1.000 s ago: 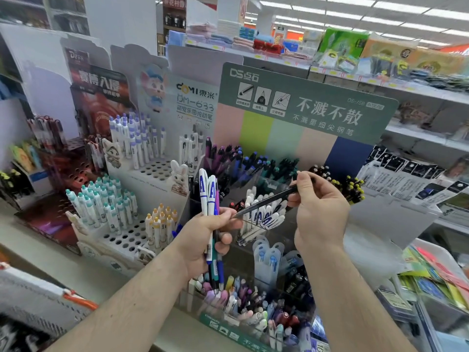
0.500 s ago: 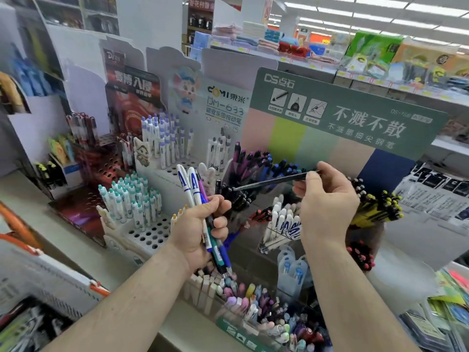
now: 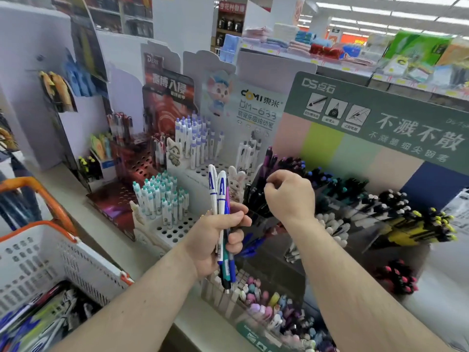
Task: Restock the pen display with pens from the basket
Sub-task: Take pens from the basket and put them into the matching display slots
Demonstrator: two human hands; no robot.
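My left hand (image 3: 215,240) is shut on a bundle of pens (image 3: 220,196): two white ones with blue letters, plus purple, blue and teal ones, held upright in front of the display. My right hand (image 3: 289,196) hovers with curled, pinched fingers right over the black pens (image 3: 255,199) in a clear compartment of the green-signed pen display (image 3: 375,115). Whether a black pen is still between those fingers is hidden. The white basket (image 3: 63,252) with orange handles sits at the lower left and holds several loose pens (image 3: 45,321).
A white holed stand with teal-capped pens (image 3: 162,199) is left of my hands, and a red stand (image 3: 132,168) is behind it. Pastel pens (image 3: 264,303) fill the front tray. Yellow-tipped pens (image 3: 418,229) lie at the right. Shelves with goods run above.
My right hand carried the dark pen from a level hold down and left to the black-pen compartment; the pen no longer shows apart. The view swung left, and the basket came into sight.
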